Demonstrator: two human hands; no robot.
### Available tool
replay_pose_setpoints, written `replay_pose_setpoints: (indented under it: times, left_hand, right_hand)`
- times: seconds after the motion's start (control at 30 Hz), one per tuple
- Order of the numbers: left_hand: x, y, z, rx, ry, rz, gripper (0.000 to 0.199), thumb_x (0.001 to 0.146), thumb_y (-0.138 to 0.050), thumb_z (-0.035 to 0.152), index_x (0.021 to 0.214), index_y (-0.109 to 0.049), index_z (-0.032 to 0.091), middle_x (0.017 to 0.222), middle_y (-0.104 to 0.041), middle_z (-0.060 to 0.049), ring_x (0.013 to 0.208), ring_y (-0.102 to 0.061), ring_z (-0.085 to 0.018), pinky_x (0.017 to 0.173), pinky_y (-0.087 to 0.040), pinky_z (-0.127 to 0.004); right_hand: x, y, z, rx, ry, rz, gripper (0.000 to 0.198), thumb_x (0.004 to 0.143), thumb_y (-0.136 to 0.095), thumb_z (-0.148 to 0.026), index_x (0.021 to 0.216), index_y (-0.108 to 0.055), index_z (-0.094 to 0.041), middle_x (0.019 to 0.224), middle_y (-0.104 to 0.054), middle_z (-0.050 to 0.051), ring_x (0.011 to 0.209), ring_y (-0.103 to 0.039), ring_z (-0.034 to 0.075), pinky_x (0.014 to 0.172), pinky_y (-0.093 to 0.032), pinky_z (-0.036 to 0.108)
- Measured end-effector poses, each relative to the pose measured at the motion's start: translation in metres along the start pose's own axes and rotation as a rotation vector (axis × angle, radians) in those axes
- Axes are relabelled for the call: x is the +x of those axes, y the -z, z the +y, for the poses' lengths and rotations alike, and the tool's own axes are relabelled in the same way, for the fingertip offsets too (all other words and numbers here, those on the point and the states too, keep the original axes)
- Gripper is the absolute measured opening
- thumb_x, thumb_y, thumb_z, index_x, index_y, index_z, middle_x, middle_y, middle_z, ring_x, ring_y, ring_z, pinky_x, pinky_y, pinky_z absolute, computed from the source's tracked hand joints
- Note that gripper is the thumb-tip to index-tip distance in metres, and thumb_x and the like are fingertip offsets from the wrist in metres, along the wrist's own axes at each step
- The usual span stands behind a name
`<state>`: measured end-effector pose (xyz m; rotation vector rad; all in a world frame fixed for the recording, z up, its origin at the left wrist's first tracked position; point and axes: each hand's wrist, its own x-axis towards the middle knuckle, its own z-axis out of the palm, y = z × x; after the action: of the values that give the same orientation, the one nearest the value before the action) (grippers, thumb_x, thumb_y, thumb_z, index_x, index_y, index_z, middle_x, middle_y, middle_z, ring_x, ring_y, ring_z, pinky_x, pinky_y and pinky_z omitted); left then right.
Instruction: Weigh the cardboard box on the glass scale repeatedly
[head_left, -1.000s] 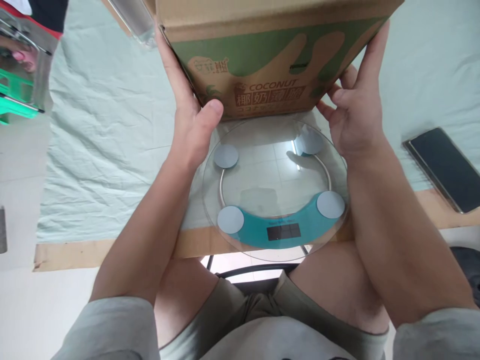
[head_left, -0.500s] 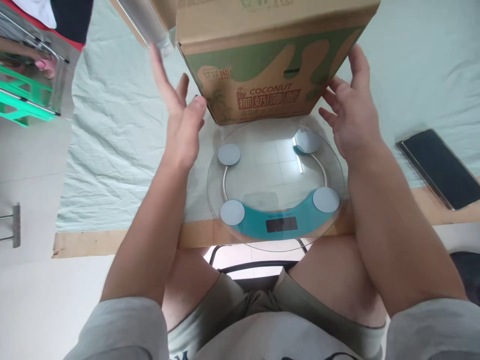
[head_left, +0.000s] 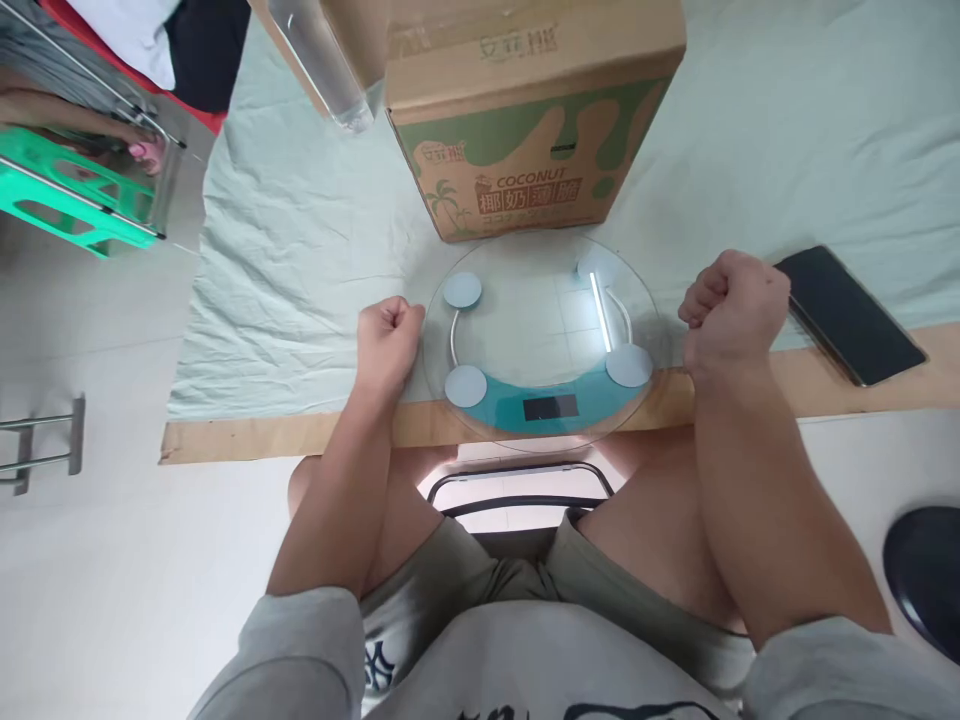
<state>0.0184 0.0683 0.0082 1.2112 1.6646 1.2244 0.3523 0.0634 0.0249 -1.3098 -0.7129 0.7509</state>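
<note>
My left hand (head_left: 388,345) is a fist resting on the cloth by the left rim of a round glass bathroom scale (head_left: 517,330). Closed as well, my right hand (head_left: 739,300) is to the right of the scale, close to a dark smartphone (head_left: 855,315). Neither fist shows anything in it. The scale has silvery round pads, a teal band and a dark display, and its front rim overhangs the table edge. Just behind it stands a cardboard box (head_left: 525,150) printed in green with the word COCONUT, apart from both hands.
A light green cloth (head_left: 277,270) covers the table, with a bare wooden strip (head_left: 247,437) along its front edge. A clear plastic container (head_left: 322,65) is behind, left of the box. A green stool (head_left: 75,190) and another person's arm (head_left: 52,105) are at far left.
Both hands have come away from the sides of the box, drawn back toward me beside the scale and closed into fists. The box stays behind the scale; the view has shifted.
</note>
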Motion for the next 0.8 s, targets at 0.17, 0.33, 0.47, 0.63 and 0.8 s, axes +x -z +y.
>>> replay_pose_setpoints:
  times: [0.17, 0.33, 0.47, 0.63, 0.8]
  left_hand:
    - [0.0, 0.0, 0.002, 0.005, 0.062, -0.082, 0.046, 0.074, -0.064, 0.027, 0.056, -0.022, 0.022, 0.054, -0.016, 0.006, 0.05, -0.016, -0.006, 0.047, -0.01, -0.025]
    - [-0.002, 0.001, 0.001, -0.01, 0.099, -0.103, 0.043, 0.07, -0.061, 0.027, 0.055, -0.021, 0.022, 0.055, -0.014, 0.005, 0.05, -0.014, -0.005, 0.047, -0.006, -0.025]
    - [-0.002, 0.003, -0.001, -0.012, 0.117, -0.113, 0.044, 0.068, -0.061, 0.026, 0.056, -0.019, 0.022, 0.055, -0.014, 0.005, 0.05, -0.014, -0.005, 0.048, -0.006, -0.025]
    - [-0.002, 0.004, -0.001, 0.006, 0.114, -0.11, 0.042, 0.069, -0.062, 0.025, 0.053, -0.023, 0.021, 0.052, -0.018, 0.005, 0.049, -0.016, -0.005, 0.048, -0.007, -0.026]
    - [-0.002, 0.002, -0.004, -0.006, 0.117, -0.103, 0.044, 0.069, -0.064, 0.024, 0.053, -0.023, 0.022, 0.052, -0.018, 0.005, 0.049, -0.016, -0.006, 0.048, -0.007, -0.026]
  right_hand:
    - [0.008, -0.005, 0.004, 0.02, -0.082, 0.026, 0.037, 0.081, -0.052, -0.015, 0.064, -0.021, -0.023, 0.061, -0.01, -0.005, 0.052, -0.008, 0.004, 0.051, -0.001, 0.029]
    - [0.011, -0.016, 0.005, 0.02, -0.089, -0.002, 0.038, 0.082, -0.051, -0.012, 0.066, -0.018, -0.023, 0.066, -0.008, -0.005, 0.056, -0.007, 0.005, 0.053, -0.001, 0.03]
    - [0.012, -0.023, 0.005, 0.018, -0.08, -0.02, 0.038, 0.083, -0.052, -0.014, 0.067, -0.019, -0.023, 0.067, -0.009, -0.004, 0.056, -0.008, 0.005, 0.054, -0.002, 0.03]
    - [0.016, -0.026, 0.006, 0.026, -0.062, -0.01, 0.036, 0.079, -0.051, -0.014, 0.064, -0.019, -0.023, 0.064, -0.009, -0.005, 0.054, -0.008, 0.004, 0.054, -0.001, 0.03]
    - [0.019, -0.022, 0.007, 0.025, -0.052, 0.004, 0.037, 0.074, -0.055, -0.018, 0.066, -0.019, -0.023, 0.063, -0.011, -0.006, 0.053, -0.01, 0.003, 0.052, -0.002, 0.027]
